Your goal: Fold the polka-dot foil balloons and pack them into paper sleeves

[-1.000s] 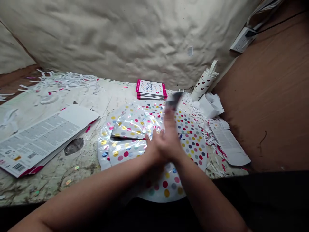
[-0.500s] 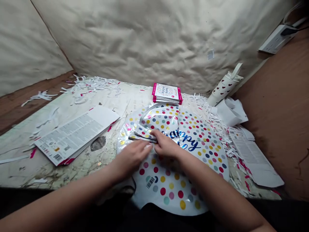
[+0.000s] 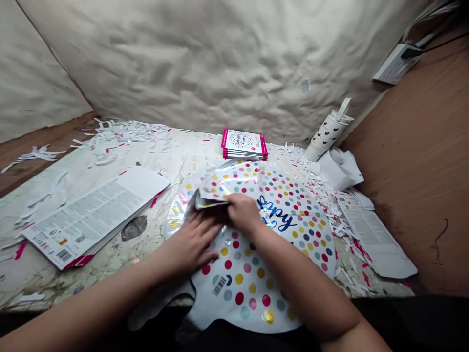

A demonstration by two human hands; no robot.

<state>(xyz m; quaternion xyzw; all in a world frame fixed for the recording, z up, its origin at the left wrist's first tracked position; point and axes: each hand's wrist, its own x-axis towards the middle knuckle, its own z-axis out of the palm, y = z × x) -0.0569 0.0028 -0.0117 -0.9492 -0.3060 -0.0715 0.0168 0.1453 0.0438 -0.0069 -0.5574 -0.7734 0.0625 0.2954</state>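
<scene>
A large flat foil balloon [image 3: 252, 288] with coloured dots and blue lettering lies across the front of the table, its lower edge hanging over the front. My right hand [image 3: 244, 213] is closed on a folded, raised edge of the foil near its middle. Beside it, my left hand [image 3: 198, 239] rests on the foil with fingers apart, their tips near the opening under that fold. A barcode shows below the hands. Behind the balloon is a stack of pink-and-white packets [image 3: 244, 143].
Printed card sheets [image 3: 98, 215] lie at the left, and another card sheet [image 3: 377, 239] at the right. Paper shreds [image 3: 128, 134] are scattered along the back and right. A heart-patterned tumbler [image 3: 328, 134] stands by crumpled paper [image 3: 340, 168]. A socket strip [image 3: 396, 63] hangs at upper right.
My right hand has lifted the folded edge, so the foil gapes more. My left hand has moved down slightly and its fingers have spread. The whole view has shifted slightly.
</scene>
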